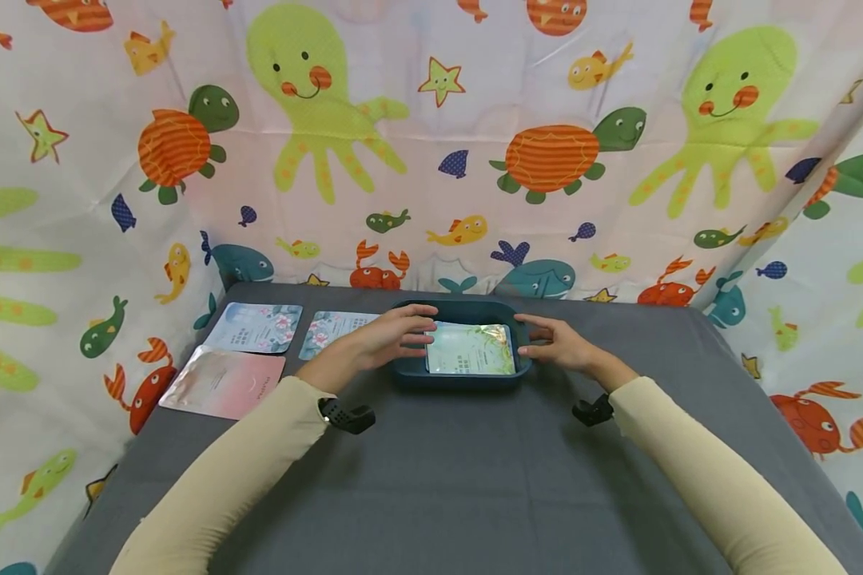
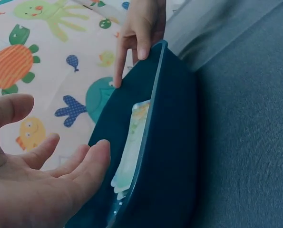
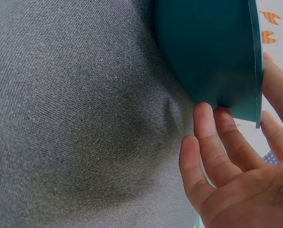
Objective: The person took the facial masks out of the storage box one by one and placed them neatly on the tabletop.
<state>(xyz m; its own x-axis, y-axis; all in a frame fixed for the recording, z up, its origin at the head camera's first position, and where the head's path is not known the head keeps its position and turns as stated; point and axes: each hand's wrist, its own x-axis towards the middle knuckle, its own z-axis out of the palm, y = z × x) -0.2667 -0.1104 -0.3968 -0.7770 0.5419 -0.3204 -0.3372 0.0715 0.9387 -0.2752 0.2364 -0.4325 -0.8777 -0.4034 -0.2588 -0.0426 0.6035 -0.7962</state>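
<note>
A dark teal plastic tub point(image 1: 460, 382) stands on the grey tabletop, with a flat green-and-white printed sachet point(image 1: 470, 349) lying in it. Thin stacked edges beside that sachet show in the left wrist view. My left hand point(image 1: 395, 334) hovers at the tub's left end, fingers spread and gently bent, with nothing between them. At the opposite end is my right hand point(image 1: 559, 343); its thumb and index finger lie along the rim. In the right wrist view the other fingers point(image 3: 227, 128) rest loosely extended against the outer wall.
Left of the tub lie two pale blue floral sachets, one at the back left point(image 1: 254, 327) and one point(image 1: 338, 329) partly behind my left hand. A silver-pink sachet point(image 1: 223, 382) lies nearer. A curtain point(image 1: 431, 160) printed with sea animals surrounds the table's back and sides.
</note>
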